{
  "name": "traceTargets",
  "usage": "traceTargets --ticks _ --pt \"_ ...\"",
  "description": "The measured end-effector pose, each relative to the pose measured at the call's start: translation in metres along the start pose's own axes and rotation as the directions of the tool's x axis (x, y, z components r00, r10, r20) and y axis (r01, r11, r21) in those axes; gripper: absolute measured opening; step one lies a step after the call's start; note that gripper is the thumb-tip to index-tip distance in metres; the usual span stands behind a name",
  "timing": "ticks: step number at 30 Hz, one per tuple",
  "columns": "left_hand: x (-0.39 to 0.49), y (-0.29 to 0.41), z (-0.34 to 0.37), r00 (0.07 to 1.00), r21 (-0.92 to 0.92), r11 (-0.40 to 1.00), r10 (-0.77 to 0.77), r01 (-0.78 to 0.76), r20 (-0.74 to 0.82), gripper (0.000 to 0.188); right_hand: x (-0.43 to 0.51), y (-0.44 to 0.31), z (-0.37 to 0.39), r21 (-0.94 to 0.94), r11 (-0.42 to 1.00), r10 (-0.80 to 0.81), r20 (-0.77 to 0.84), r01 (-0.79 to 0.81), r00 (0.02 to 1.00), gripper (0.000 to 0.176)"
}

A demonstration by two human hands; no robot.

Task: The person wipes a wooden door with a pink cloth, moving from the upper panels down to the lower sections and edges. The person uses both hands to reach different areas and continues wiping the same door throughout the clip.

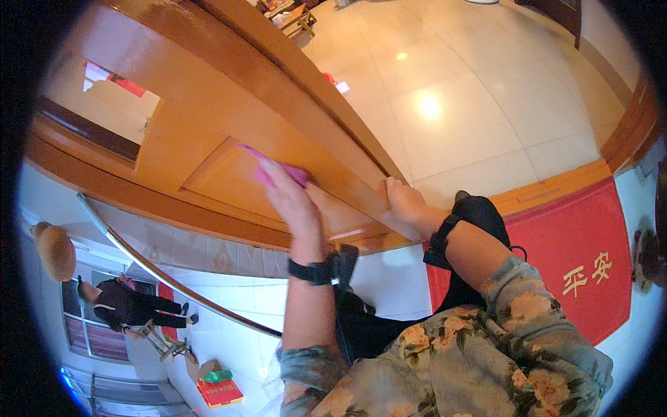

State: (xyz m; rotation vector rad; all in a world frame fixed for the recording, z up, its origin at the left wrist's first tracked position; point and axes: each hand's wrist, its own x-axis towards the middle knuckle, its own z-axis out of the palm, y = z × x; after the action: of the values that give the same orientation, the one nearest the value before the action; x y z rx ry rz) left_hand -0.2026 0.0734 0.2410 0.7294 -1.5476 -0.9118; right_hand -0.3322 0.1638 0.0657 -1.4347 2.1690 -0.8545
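Observation:
My left hand (pixel 289 193) lies flat on a pink cloth (pixel 284 174), pressing it against the lower recessed panel of a varnished wooden door (pixel 224 99). Its fingers are slightly blurred. My right hand (pixel 406 200) grips the edge of the same door, with the fingers curled around it. A black strap with a small device sits on each wrist. Up the door, beyond the cloth, is a glass pane (pixel 120 114) that shows reflections.
A red doormat (pixel 573 250) with gold characters lies by the wooden threshold (pixel 552 190). A curved metal rail (pixel 182 284) runs at lower left. Farther off, a person (pixel 122 305) stands beside a folding wooden stool (pixel 164 341), near a red box (pixel 221 392).

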Motion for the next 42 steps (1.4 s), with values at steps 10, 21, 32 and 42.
traceTargets --ticks 10,21,32,42 --pt "-0.13 -0.245 -0.011 0.798 0.065 0.811 -0.585 0.582 0.143 0.037 0.003 -0.003 0.001 0.027 0.998 0.057 -0.024 -0.056 0.998 0.076" --pt "-0.026 -0.095 -0.023 0.853 0.252 0.896 -0.43 0.364 0.296 0.052 -0.005 -0.005 -0.008 0.069 0.996 -0.054 -0.028 0.056 0.998 0.059" --pt "0.063 0.084 -0.007 0.965 -0.119 0.959 0.252 -0.259 -0.068 0.037 0.011 0.002 0.006 -0.033 0.999 0.026 0.008 -0.026 1.0 0.07" --pt "-0.048 -0.102 -0.017 0.938 -0.017 0.951 -0.303 0.31 0.169 0.036 0.016 0.007 0.011 0.098 0.989 0.101 0.081 -0.109 0.992 0.057"
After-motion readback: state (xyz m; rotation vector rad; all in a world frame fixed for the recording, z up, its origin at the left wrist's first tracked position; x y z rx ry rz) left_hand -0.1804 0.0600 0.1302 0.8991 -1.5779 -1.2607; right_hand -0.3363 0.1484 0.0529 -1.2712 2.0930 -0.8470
